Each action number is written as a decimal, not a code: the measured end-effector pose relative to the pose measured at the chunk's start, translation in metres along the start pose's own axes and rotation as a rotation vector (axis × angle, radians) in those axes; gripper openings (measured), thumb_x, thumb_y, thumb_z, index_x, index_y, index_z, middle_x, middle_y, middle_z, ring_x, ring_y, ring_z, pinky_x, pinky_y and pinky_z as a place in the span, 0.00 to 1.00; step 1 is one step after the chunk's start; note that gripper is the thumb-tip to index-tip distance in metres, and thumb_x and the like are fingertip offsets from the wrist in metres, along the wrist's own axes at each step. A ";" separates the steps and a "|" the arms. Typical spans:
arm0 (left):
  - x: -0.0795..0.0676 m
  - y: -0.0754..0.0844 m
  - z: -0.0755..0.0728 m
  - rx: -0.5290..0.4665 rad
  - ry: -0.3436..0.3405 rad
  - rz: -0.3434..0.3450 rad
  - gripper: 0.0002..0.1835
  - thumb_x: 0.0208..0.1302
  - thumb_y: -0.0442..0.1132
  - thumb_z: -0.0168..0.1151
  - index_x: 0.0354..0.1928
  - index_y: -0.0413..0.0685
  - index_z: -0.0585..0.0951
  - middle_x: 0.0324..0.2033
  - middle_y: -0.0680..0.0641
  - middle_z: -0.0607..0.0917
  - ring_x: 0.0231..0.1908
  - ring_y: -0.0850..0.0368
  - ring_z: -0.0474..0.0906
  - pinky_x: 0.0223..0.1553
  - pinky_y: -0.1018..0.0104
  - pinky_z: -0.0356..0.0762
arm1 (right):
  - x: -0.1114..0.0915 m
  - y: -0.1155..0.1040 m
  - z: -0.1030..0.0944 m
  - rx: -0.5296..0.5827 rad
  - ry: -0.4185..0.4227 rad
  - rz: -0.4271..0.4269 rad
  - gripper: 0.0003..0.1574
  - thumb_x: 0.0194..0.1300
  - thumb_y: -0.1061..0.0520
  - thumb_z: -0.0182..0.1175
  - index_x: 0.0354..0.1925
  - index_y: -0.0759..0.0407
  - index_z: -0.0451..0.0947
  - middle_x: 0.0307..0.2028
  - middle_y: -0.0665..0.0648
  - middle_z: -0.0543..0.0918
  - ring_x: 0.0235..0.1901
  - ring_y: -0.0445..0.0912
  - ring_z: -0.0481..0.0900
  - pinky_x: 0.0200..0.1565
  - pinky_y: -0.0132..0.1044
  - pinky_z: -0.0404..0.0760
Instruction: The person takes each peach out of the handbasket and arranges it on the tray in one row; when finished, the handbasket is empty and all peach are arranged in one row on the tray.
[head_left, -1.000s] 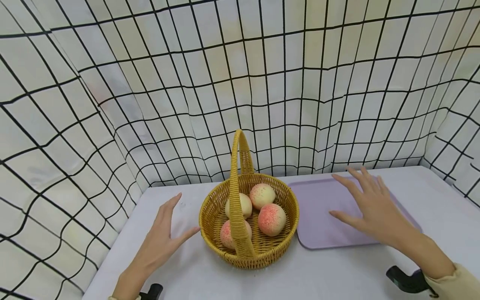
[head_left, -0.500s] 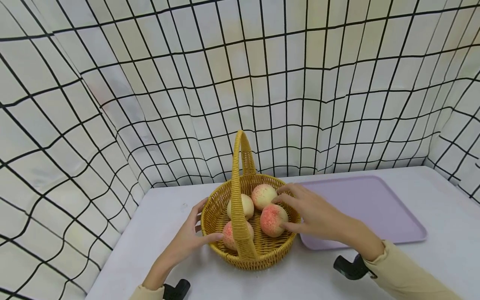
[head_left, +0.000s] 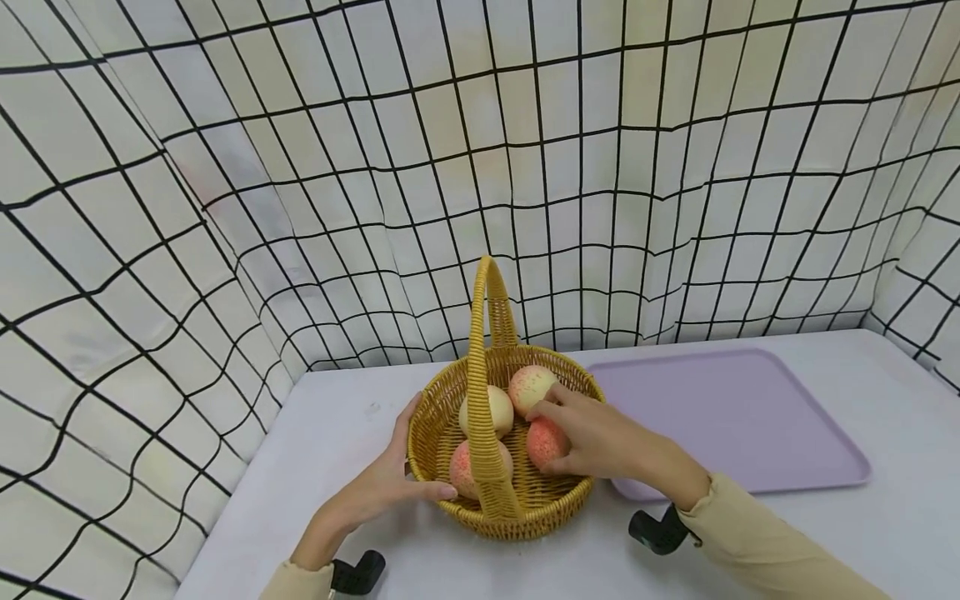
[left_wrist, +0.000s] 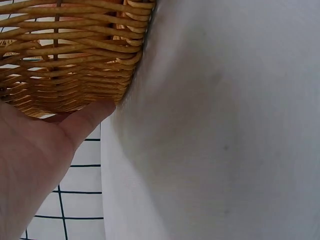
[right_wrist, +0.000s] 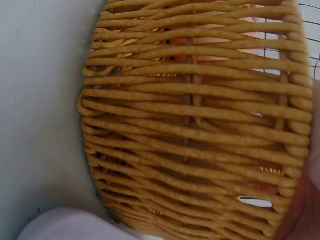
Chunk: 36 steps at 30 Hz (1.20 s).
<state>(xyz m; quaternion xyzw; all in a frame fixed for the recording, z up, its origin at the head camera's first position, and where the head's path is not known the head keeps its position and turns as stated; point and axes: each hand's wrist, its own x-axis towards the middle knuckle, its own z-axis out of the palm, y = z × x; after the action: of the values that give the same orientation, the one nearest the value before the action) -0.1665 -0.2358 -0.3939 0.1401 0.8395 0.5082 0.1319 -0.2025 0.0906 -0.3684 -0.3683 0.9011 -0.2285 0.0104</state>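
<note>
In the head view, a yellow wicker basket (head_left: 536,523) with a tall arched handle (head_left: 477,375) stands on the white table, holding several peaches. My right hand (head_left: 603,437) reaches over the right rim and grips a reddish peach (head_left: 546,446) between thumb and fingers. Behind that one lies a pale peach with pink speckles (head_left: 531,387). A cream peach (head_left: 500,411) and a pink one (head_left: 461,471) sit near the handle, partly covered by it. My left hand (head_left: 375,487) rests against the basket's left outer side, thumb and fingers spread, touching the woven wall (left_wrist: 75,75).
A flat lilac tray (head_left: 735,425) lies just right of the basket, its left edge behind the basket and my right forearm. White cloth walls with a black grid (head_left: 570,183) rise behind the table (head_left: 262,533) and at both sides.
Both hands have moved inward to the basket. The left now touches its side; the right has come from over the tray and taken hold of the reddish peach.
</note>
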 end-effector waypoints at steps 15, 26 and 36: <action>0.007 -0.002 0.000 0.022 0.000 0.005 0.76 0.52 0.46 0.83 0.84 0.53 0.30 0.82 0.32 0.43 0.79 0.29 0.46 0.74 0.29 0.48 | 0.001 -0.001 -0.003 0.102 0.067 0.066 0.33 0.50 0.55 0.82 0.54 0.56 0.81 0.49 0.60 0.79 0.46 0.50 0.81 0.44 0.45 0.85; 0.006 -0.003 -0.002 0.020 -0.002 -0.001 0.76 0.52 0.47 0.83 0.84 0.54 0.30 0.81 0.31 0.45 0.78 0.29 0.48 0.74 0.30 0.51 | -0.018 0.003 -0.064 0.300 0.343 0.061 0.39 0.54 0.55 0.81 0.63 0.55 0.78 0.58 0.57 0.79 0.56 0.53 0.79 0.52 0.52 0.85; 0.007 -0.003 -0.002 0.024 -0.007 -0.008 0.75 0.52 0.49 0.82 0.84 0.55 0.30 0.82 0.32 0.42 0.79 0.29 0.44 0.74 0.28 0.47 | -0.046 0.056 -0.090 0.432 0.336 0.166 0.42 0.58 0.55 0.80 0.67 0.57 0.73 0.63 0.59 0.79 0.58 0.55 0.78 0.55 0.53 0.82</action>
<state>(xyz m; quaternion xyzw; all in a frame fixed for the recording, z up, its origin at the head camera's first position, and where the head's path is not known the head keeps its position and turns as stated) -0.1734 -0.2360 -0.3958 0.1402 0.8456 0.4971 0.1351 -0.2228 0.1927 -0.3182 -0.2392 0.8478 -0.4714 -0.0423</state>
